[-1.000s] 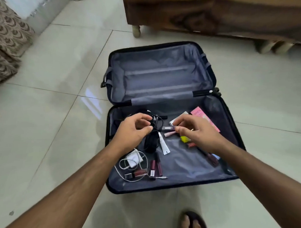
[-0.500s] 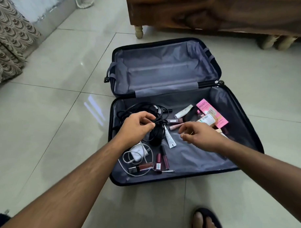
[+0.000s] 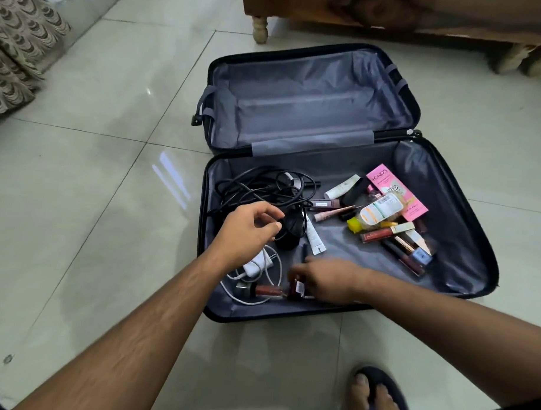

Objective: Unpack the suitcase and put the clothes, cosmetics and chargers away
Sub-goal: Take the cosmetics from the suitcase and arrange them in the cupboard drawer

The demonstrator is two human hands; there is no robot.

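A dark suitcase (image 3: 464,230) lies open on the tiled floor, and its far half (image 3: 309,102) holds nothing. The near half holds a tangle of black charger cable (image 3: 263,186), a black power brick (image 3: 288,236), a white charger (image 3: 256,262) with its white cord, and cosmetics. Among these are a pink box (image 3: 398,194), a clear bottle with a yellow cap (image 3: 378,211) and several tubes. My left hand (image 3: 247,231) curls its fingertips on the black cable. My right hand (image 3: 325,280), blurred, closes on a dark red lip gloss tube (image 3: 295,290) near the front wall.
A wooden bed frame (image 3: 392,19) on turned legs (image 3: 259,29) stands just behind the suitcase. Patterned fabric (image 3: 17,48) hangs at the far left. My foot in a dark sandal (image 3: 376,395) stands on the tiles in front of the case.
My right hand left the cosmetics at the middle and came down and left to the red tubes at the front. My left hand stayed on the black cable.
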